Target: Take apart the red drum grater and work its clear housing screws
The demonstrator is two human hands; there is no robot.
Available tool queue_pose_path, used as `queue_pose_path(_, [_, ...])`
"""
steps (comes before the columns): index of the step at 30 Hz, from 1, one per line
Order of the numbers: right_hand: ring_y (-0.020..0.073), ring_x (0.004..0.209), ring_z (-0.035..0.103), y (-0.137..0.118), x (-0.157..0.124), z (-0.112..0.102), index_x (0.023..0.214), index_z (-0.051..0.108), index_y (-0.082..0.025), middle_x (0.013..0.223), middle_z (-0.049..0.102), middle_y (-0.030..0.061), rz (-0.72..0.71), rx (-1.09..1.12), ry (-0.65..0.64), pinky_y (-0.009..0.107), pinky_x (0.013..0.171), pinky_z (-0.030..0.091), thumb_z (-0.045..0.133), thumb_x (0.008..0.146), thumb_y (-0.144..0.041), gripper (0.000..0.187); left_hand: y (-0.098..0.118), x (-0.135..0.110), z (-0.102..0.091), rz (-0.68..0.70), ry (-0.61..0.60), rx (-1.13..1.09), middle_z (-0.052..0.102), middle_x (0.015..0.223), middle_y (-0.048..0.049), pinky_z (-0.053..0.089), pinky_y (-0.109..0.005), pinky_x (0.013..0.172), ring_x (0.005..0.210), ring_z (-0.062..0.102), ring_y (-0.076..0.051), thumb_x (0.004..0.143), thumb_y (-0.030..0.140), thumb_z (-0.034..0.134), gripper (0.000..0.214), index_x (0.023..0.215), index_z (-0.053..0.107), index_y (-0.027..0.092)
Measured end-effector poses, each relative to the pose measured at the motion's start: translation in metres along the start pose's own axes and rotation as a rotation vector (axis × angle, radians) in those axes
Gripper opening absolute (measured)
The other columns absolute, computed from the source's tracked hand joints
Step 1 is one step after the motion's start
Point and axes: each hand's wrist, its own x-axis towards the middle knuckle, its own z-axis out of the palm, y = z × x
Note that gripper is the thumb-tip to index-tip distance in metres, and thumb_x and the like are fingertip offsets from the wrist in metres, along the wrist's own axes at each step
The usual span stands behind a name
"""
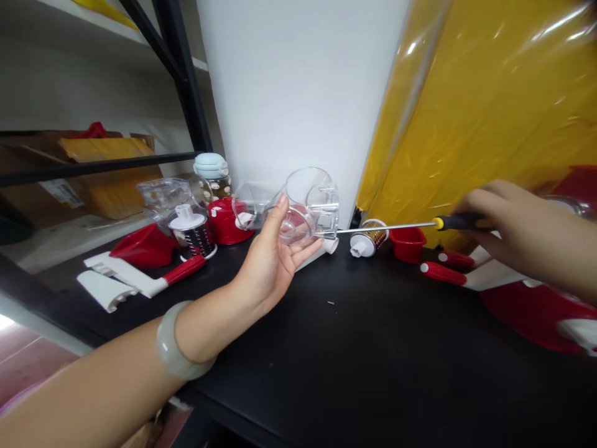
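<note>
My left hand (275, 258) grips a clear plastic grater housing (298, 202) above the black table, thumb on the near side and fingers beneath. A screwdriver (396, 227) with a black and yellow handle is in my right hand (494, 221), its fingers closed round the handle. The long shaft points left, and its tip meets the lower right corner of the housing. Below the housing, a tiny metal screw-like piece (331, 303) lies on the table. Behind my left fingers a white tubular part (330, 246) is partly hidden.
At left are a drum grater (192, 231), a red scoop-like part (144, 244), a white crank with red grip (153, 280) and a lidded jar (212, 174). Another drum (369, 238), a red cup (407, 242) and red-gripped handles (443, 274) lie at right. Yellow wrapped material (489, 112) stands behind.
</note>
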Motion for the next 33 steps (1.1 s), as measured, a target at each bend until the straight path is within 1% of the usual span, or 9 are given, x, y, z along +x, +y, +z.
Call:
queue_pose_path(3, [0.0227, 0.07, 0.058, -0.001, 0.001, -0.003, 0.088, 0.054, -0.027, 0.094, 0.058, 0.0093, -0.024, 0.037, -0.012, 0.037, 0.061, 0.047, 0.057, 0.072, -0.03, 0.017, 0.0, 0.001, -0.001, 0.006, 0.003, 0.009, 0.07, 0.121, -0.0106, 0.054, -0.048, 0.106, 0.129, 0.062, -0.034, 0.087, 0.054, 0.074, 0.045, 0.118, 0.064, 0.023])
queue_pose_path(7, [0.0302, 0.088, 0.062, 0.003, 0.002, 0.0, 0.104, 0.061, -0.025, 0.106, 0.064, 0.0152, -0.156, 0.019, 0.078, 0.044, 0.075, 0.05, 0.055, 0.075, -0.034, 0.031, 0.0, 0.002, -0.001, -0.001, 0.0, 0.012, 0.069, 0.124, -0.0101, 0.055, -0.046, 0.106, 0.129, 0.062, -0.033, 0.088, 0.053, 0.073, 0.044, 0.12, 0.062, 0.024])
queue_pose_path(9, [0.0309, 0.085, 0.063, 0.002, 0.002, 0.0, 0.096, 0.063, -0.026, 0.095, 0.067, 0.0131, -0.16, -0.021, 0.02, 0.044, 0.073, 0.048, 0.053, 0.076, -0.035, 0.024, 0.0, 0.001, -0.001, -0.013, -0.007, 0.012, 0.07, 0.125, -0.0095, 0.055, -0.047, 0.105, 0.128, 0.063, -0.033, 0.088, 0.052, 0.073, 0.044, 0.121, 0.062, 0.025])
queue_pose_path(12, [0.0252, 0.063, 0.056, -0.005, 0.002, -0.004, 0.077, 0.056, -0.028, 0.073, 0.062, 0.0065, -0.01, -0.144, -0.141, 0.037, 0.057, 0.038, 0.052, 0.076, -0.034, 0.008, -0.001, 0.0, 0.0, -0.019, -0.021, 0.017, 0.07, 0.123, -0.0094, 0.055, -0.047, 0.104, 0.127, 0.064, -0.033, 0.088, 0.053, 0.072, 0.042, 0.119, 0.063, 0.025])
queue_pose_path(16, [0.0227, 0.062, 0.052, -0.009, 0.002, -0.004, 0.074, 0.05, -0.027, 0.072, 0.058, 0.0053, -0.007, -0.16, -0.173, 0.035, 0.057, 0.034, 0.052, 0.079, -0.038, 0.012, -0.001, 0.0, -0.001, -0.016, -0.019, 0.018, 0.07, 0.123, -0.0102, 0.055, -0.048, 0.105, 0.129, 0.062, -0.034, 0.088, 0.053, 0.072, 0.044, 0.12, 0.063, 0.024])
queue_pose_path(20, [0.0272, 0.077, 0.053, -0.005, -0.002, 0.012, 0.088, 0.056, -0.024, 0.082, 0.057, 0.0082, -0.081, -0.105, -0.095, 0.039, 0.069, 0.042, 0.051, 0.087, -0.052, 0.028, -0.001, 0.0, -0.001, -0.016, -0.017, 0.015, 0.069, 0.127, -0.0105, 0.054, -0.047, 0.107, 0.133, 0.059, -0.034, 0.088, 0.053, 0.072, 0.045, 0.122, 0.063, 0.024])
queue_pose_path(24, [0.0285, 0.08, 0.048, 0.002, -0.009, 0.032, 0.111, 0.066, -0.021, 0.089, 0.055, 0.0109, -0.056, -0.116, -0.039, 0.039, 0.071, 0.042, 0.054, 0.083, -0.034, 0.033, -0.001, 0.001, -0.001, -0.015, 0.0, 0.019, 0.068, 0.129, -0.011, 0.055, -0.046, 0.105, 0.133, 0.059, -0.034, 0.089, 0.052, 0.071, 0.045, 0.122, 0.063, 0.023])
queue_pose_path(26, [0.0286, 0.08, 0.048, 0.005, -0.011, 0.036, 0.114, 0.069, -0.022, 0.09, 0.055, 0.0119, -0.056, -0.116, -0.003, 0.038, 0.069, 0.042, 0.058, 0.079, -0.03, 0.038, -0.001, 0.001, -0.001, -0.016, 0.002, 0.023, 0.068, 0.129, -0.0113, 0.057, -0.045, 0.103, 0.132, 0.06, -0.034, 0.09, 0.052, 0.07, 0.044, 0.123, 0.063, 0.023])
queue_pose_path(33, [0.0242, 0.072, 0.053, 0.011, 0.002, 0.022, 0.079, 0.068, -0.024, 0.086, 0.06, 0.0112, -0.197, 0.033, -0.038, 0.038, 0.066, 0.042, 0.061, 0.078, -0.036, 0.013, -0.001, 0.003, -0.003, -0.002, -0.008, 0.027, 0.07, 0.125, -0.01, 0.056, -0.045, 0.104, 0.13, 0.062, -0.033, 0.088, 0.053, 0.073, 0.042, 0.118, 0.064, 0.024])
